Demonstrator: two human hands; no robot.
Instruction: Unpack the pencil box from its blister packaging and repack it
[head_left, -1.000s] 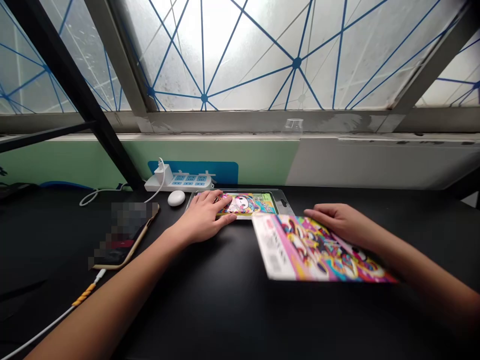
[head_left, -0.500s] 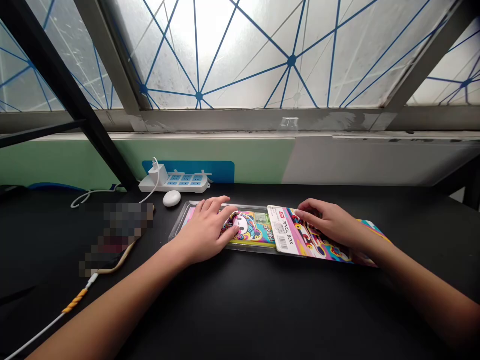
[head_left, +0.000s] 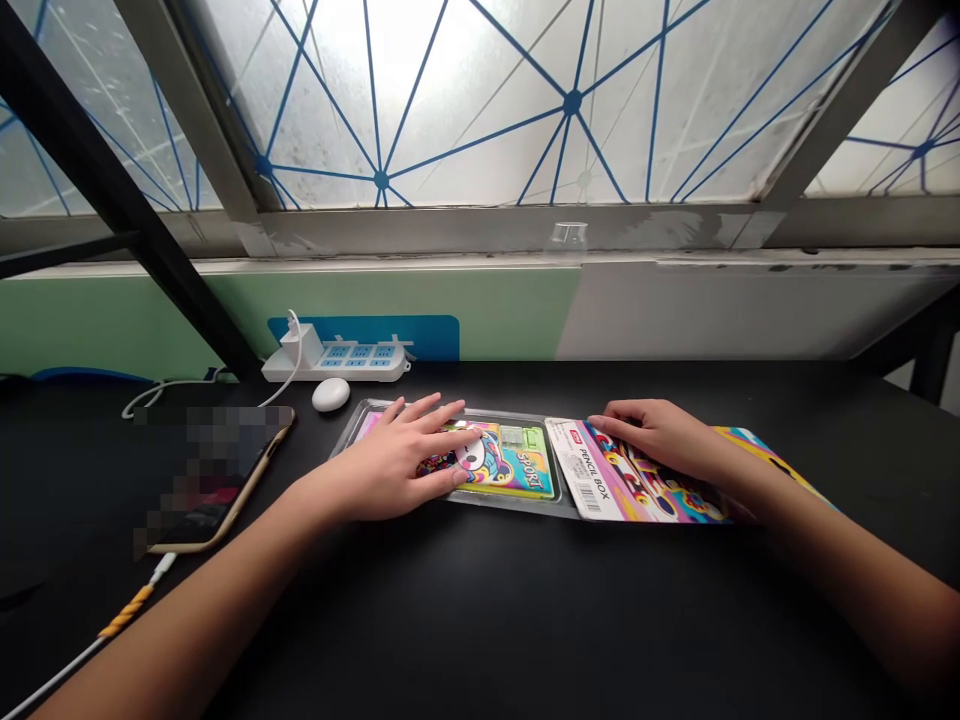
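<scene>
A colourful pencil box [head_left: 525,462] with a cartoon print and the word "SPORT" lies in a clear plastic tray [head_left: 568,500] on the black tabletop. My left hand [head_left: 405,455] rests across the left part of the box, fingers spread, covering much of its print. To the right is a bright printed cardboard card [head_left: 630,490] marked "PENCIL BOX" with a barcode, overlapping the tray's right end. My right hand [head_left: 660,435] is closed on the card near its far edge, thumb and fingers together. The forearm hides part of the card.
A phone [head_left: 225,500], partly blurred out, lies at the left with a charging cable [head_left: 127,612]. Behind it are a white rounded case [head_left: 331,394] and a power strip [head_left: 352,360] against the wall. A black metal bar [head_left: 150,230] slants down at the left.
The card has slid right along the tray with my right hand, uncovering more of the pencil box. My left hand has spread flatter on the box. The view has shifted slightly.
</scene>
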